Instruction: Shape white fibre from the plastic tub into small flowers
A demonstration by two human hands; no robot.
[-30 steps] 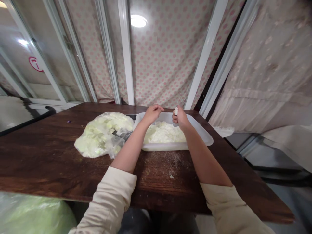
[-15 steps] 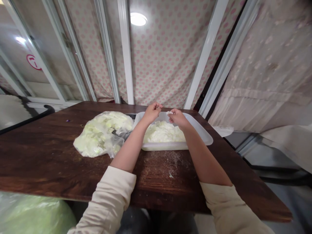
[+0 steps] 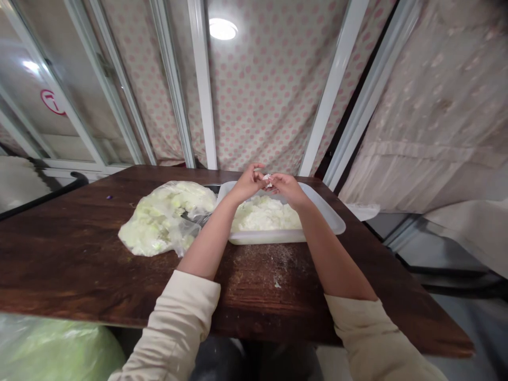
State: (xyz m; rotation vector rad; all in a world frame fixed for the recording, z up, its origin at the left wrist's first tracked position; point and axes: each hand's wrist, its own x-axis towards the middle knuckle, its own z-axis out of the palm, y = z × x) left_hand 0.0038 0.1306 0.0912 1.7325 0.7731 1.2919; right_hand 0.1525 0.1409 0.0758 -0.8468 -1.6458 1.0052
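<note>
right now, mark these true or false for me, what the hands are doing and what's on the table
1. The left hand and right hand pinch a small white piece together above the tub. True.
2. The plastic bag of pale green pieces sits inside the tub. False: it lies on the wooden table, left of the tub.
3. The tub holds a mound of white mash. True.
4. The right hand rests flat on the table. False: it is raised over the tub.
5. White crumbs are scattered on the table in front of the tub. True.
</note>
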